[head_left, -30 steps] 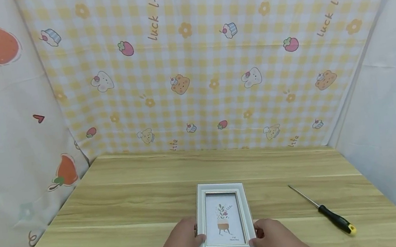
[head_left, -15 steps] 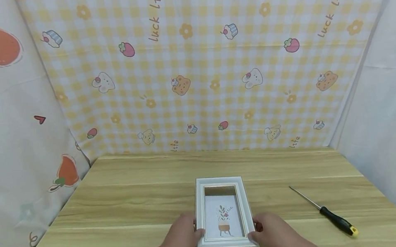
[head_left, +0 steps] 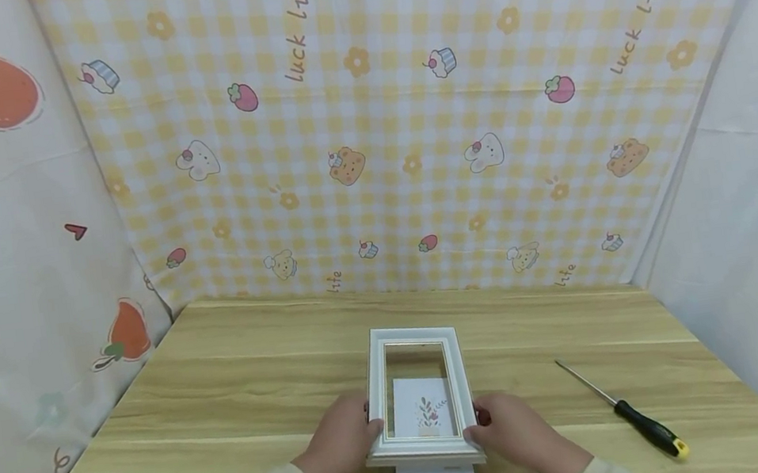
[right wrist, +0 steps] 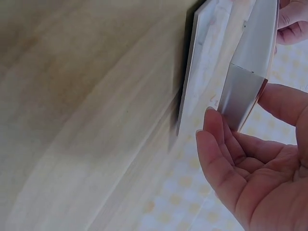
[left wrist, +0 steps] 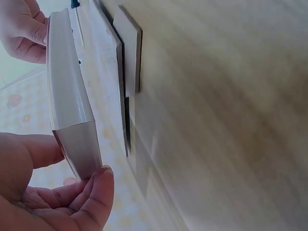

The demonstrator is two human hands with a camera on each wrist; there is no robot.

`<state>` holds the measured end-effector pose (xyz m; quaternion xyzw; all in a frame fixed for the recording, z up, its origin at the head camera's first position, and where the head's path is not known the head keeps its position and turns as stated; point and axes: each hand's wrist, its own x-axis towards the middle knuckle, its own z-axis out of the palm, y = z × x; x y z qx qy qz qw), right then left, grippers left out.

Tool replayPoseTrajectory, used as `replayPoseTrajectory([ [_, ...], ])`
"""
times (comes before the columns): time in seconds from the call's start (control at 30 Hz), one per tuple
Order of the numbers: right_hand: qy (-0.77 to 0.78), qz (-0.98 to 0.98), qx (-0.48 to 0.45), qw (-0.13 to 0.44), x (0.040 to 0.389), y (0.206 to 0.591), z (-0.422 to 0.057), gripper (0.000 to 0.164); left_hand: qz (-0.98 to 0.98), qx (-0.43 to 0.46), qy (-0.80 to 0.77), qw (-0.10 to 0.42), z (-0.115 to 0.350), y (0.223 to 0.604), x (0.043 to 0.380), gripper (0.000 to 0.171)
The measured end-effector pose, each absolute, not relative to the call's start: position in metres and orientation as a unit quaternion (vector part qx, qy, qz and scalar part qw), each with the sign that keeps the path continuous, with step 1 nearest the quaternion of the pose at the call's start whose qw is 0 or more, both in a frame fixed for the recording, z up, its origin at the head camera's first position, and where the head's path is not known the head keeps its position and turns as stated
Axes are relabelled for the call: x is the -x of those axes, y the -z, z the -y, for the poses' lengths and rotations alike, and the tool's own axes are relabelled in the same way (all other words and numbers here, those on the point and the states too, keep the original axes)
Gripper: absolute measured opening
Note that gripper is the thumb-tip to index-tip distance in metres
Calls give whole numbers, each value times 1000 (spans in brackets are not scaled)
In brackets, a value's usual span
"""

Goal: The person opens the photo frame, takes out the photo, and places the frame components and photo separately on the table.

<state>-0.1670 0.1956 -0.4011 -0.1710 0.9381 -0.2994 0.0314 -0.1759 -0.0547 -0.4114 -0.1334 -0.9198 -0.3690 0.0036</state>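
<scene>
Both hands hold a white picture frame (head_left: 424, 448) by its lower side edges, raised above the table. My left hand (head_left: 341, 443) pinches the left edge, thumb on the front and fingers beneath. On the right edge, my right hand (head_left: 519, 427) grips the same way. Through the opening I see a white card (head_left: 408, 404) printed with a plant. It lies on the table under the frame, apart from it. In the left wrist view the frame's side (left wrist: 70, 82) stands clear of a thin backing board (left wrist: 109, 62), which has a flat grey stand piece (left wrist: 129, 48) under it.
A screwdriver (head_left: 647, 425) with a black and yellow handle lies to the right on the wood-grain table (head_left: 247, 382). A yellow checked cloth (head_left: 400, 122) hangs behind the table, with pale cloths at both sides.
The frame has risen and moved away from me in both hands. The card and backing have come out of it and stay on the table below. The screwdriver has not moved.
</scene>
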Motion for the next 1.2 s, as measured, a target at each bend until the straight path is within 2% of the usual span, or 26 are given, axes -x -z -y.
replayPoseTrajectory([
  [0.2, 315, -932, 175, 36, 177, 400, -195, 15, 921, 141, 363, 15, 55, 410, 186, 17],
  [0.53, 294, -944, 143, 37, 194, 394, -194, 19, 918, 135, 372, -5, 54, 409, 204, 19],
  [0.8, 289, -950, 109, 43, 206, 387, -190, 9, 924, 130, 359, 3, 54, 398, 214, 21],
  [1.03, 288, -953, 82, 55, 218, 389, -188, 10, 927, 115, 356, -21, 52, 396, 227, 18],
  [1.2, 297, -951, 69, 56, 226, 390, -187, 10, 931, 113, 348, -7, 51, 397, 238, 21],
])
